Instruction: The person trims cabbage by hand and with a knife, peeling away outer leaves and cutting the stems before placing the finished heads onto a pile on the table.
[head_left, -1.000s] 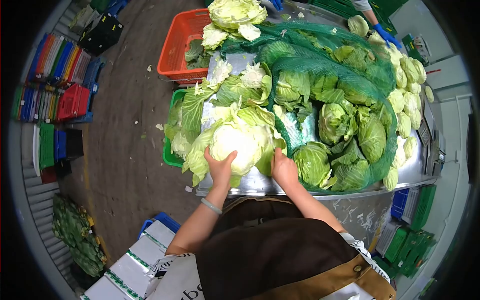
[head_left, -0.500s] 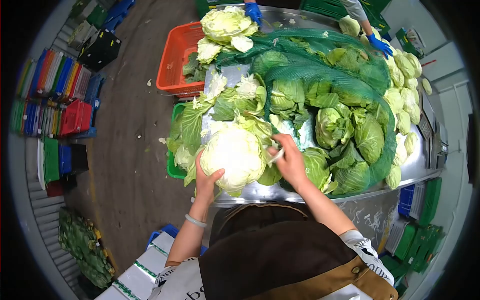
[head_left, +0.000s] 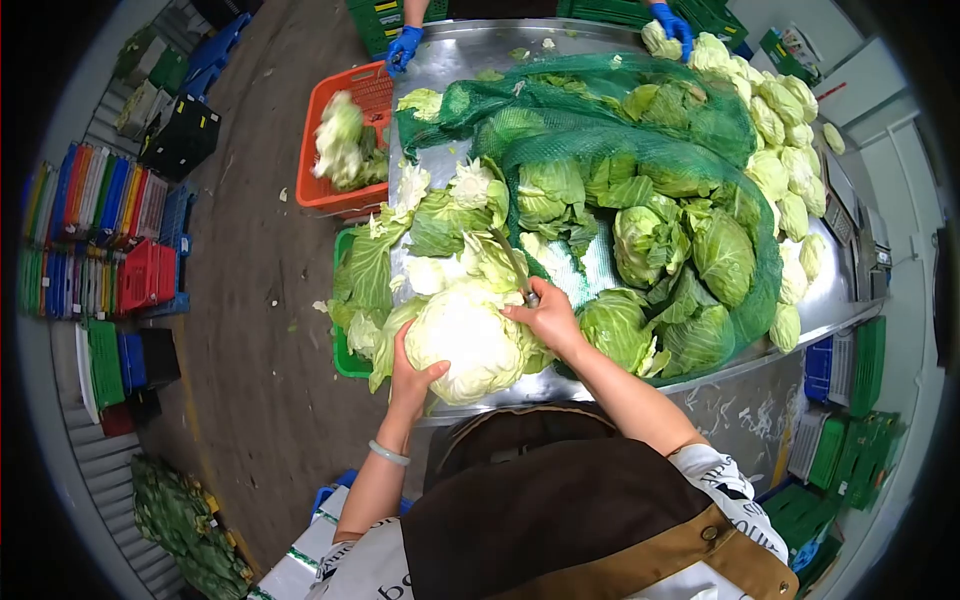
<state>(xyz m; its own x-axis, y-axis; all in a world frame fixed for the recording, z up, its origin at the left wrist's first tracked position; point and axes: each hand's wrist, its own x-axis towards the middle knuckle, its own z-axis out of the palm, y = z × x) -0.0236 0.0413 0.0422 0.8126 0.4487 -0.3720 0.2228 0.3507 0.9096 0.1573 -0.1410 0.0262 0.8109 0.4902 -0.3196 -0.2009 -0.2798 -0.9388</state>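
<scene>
A pale, trimmed cabbage is at the near edge of the metal table, bright with glare. My left hand grips its left side, thumb across the front. In my right hand is a knife, its blade pointing up and away beyond the cabbage. The fingertips of that hand touch the cabbage's right side. Loose outer leaves lie just behind it. To the right, several untrimmed green cabbages sit in an open green net.
Leaves overhang a green crate at the table's left. Beyond it is an orange crate, with blurred leaves over it. Across the table are a co-worker's blue-gloved hands. Trimmed cabbages are heaped along the right side of the table.
My right hand has come against the cabbage, and the knife blade now shows. The co-worker's leafy pile has left the table corner; blurred leaves are over the orange crate. The view has shifted slightly.
</scene>
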